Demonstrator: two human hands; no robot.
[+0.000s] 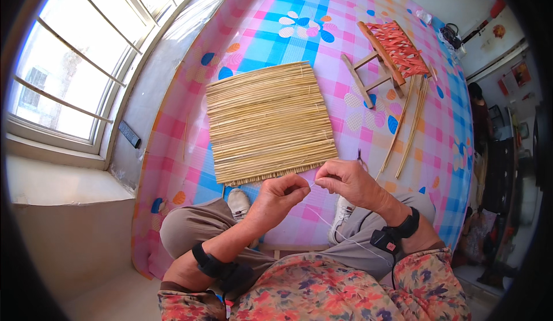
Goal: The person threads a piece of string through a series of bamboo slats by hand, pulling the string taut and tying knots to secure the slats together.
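Between my left hand (280, 196) and my right hand (351, 182), a thin white thread (342, 236) is pinched at the fingertips. Its loose length trails down across my lap to the right. Just beyond both hands lies a mat of straw-coloured plant stalks (270, 122), laid side by side and bound with fine ties. The mat's near edge, showing stacked stalk ends, sits close to my shoes (239, 203). Beside my right hand is a pair of scissors (359, 154), partly hidden behind the hand.
A checked, flowered sheet (276, 44) covers the surface under the mat. To the right, several loose stalks (414, 126) lie near a small wooden stool with a red woven seat (395, 49). A remote control (129, 134) rests by the barred window. Another person (478, 109) is at far right.
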